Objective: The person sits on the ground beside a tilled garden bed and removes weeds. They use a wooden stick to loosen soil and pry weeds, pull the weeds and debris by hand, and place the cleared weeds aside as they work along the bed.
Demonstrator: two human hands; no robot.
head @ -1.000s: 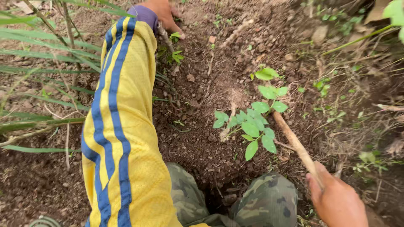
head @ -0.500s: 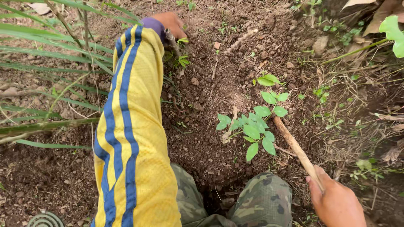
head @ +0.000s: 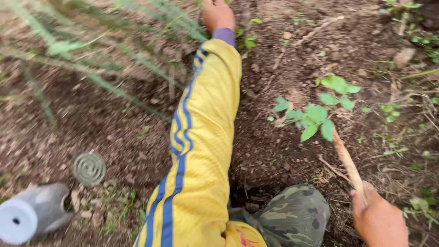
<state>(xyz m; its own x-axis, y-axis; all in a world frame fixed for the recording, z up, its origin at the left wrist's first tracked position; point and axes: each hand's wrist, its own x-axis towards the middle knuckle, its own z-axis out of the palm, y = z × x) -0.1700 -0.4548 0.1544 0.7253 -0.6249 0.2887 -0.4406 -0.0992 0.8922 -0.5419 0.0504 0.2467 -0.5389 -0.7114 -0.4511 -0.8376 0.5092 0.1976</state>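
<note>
My left hand (head: 217, 14) reaches far forward at the top of the view, palm down on the dark soil among grass blades, its yellow sleeve with blue stripes (head: 201, 137) stretched out; what the fingers hold is hidden. My right hand (head: 377, 219) at the lower right is closed around a pale wooden stick (head: 347, 162) that slants up and left into the ground beside a small green-leaved plant (head: 318, 112). A camouflage-clad knee (head: 292, 217) sits between my arms.
A grey cylinder with a white end (head: 32, 212) lies at the lower left, a spiral coil (head: 89, 168) beside it. Long grass blades (head: 114, 64) cross the upper left. Loose soil, twigs and small weeds cover the ground.
The view has swung left and down, bringing the grey cylinder and coil into sight. My left hand has stretched farther forward into the grass. The right hand keeps its grip on the stick.
</note>
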